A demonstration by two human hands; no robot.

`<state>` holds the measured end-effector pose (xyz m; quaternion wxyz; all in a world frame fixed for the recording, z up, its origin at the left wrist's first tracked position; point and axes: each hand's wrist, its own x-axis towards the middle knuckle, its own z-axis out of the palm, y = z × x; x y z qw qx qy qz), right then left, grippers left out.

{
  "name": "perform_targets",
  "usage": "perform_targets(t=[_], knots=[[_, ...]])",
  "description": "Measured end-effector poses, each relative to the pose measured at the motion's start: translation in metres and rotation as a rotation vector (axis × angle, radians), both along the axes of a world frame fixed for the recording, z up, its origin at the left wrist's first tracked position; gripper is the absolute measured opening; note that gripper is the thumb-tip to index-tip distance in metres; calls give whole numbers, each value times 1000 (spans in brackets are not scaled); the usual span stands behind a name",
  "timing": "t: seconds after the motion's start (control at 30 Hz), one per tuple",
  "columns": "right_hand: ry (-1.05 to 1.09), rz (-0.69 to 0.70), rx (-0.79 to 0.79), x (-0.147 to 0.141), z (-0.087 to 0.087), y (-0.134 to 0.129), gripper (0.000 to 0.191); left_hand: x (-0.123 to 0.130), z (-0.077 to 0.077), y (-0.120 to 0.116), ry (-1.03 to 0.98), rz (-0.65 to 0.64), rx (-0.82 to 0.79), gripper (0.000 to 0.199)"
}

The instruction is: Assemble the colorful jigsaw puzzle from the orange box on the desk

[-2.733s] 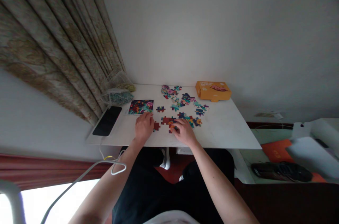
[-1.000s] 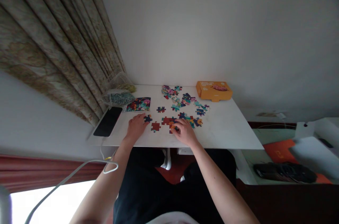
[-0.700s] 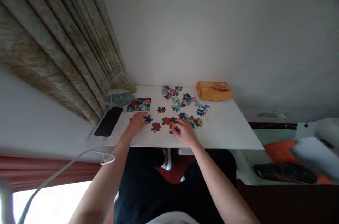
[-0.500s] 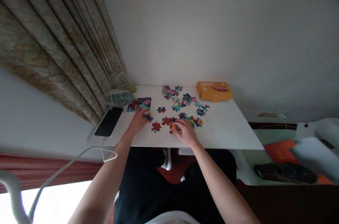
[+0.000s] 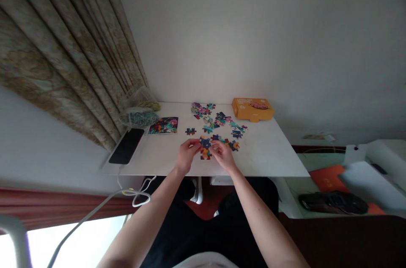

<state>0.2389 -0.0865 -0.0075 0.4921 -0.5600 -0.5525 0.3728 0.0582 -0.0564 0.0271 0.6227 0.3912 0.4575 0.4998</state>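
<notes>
1. Change: your left hand and right hand, spread apart a moment ago, have come together at the blue piece.
2. Hands: both are partly curled, with the fingers reaching in to that piece from either side. You may be holding it between them, but I cannot tell how firm either grip is.
3. Location: the blue piece sits left of the box and nearer you, just above an orange piece.
4. Pieces: they are too many and too small for an exact count. One lone piece lies left of the box; the others form scattered clusters on the table, running up to the box's left end.
5. Other items, all left of the box: one picture card, one phone, two plastic bags.
</notes>
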Motion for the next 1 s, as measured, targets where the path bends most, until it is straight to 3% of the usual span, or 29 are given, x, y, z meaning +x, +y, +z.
perform_targets(t=[0.13,0.23,0.33,0.43,0.57,0.73,1.0], knots=[[87,24,-46,1,-2,2,48,20,-14,-8,-26,-32,-16,39],[165,42,-58,3,-2,3,39,25,-23,-11,94,-64,84,31],[246,-6,-53,6,-2,5,37,17,-26,-15,441,-46,382,19],[324,-88,-58,8,-3,7,41,2,-23,-20,868,-80,709,23],[370,-150,-32,8,-7,8,48,-14,-18,-25,1219,-244,917,26],[345,-164,-9,5,-11,8,45,-17,-19,-26,1314,-343,973,37],[76,-189,31,4,-15,9,39,-16,-20,-28,1289,-324,959,36]])
